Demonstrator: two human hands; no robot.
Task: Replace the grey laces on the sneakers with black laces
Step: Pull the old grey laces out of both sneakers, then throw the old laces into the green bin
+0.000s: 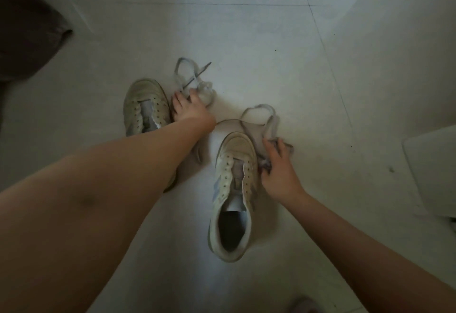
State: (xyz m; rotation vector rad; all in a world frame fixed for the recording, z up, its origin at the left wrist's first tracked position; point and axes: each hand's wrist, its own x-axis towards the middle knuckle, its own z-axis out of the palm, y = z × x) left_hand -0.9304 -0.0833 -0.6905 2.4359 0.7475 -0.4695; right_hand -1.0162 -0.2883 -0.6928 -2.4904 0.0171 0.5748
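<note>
Two white sneakers stand unlaced on the pale tiled floor, toes pointing away from me. The left sneaker [144,105] is partly hidden by my left forearm. The right sneaker [233,189] sits nearer to me with its opening in full view. My left hand [190,108] reaches past the left sneaker and rests on a bunched grey lace [195,83] lying on the floor. My right hand [278,172] is beside the right sneaker's toe, fingers curled into a second grey lace [266,125] that loops out ahead. No black laces are in view.
A dark fabric shape [27,33] lies at the far left. A white flat object [434,164] sits at the right edge. A pinkish thing [303,306] peeks in at the bottom edge.
</note>
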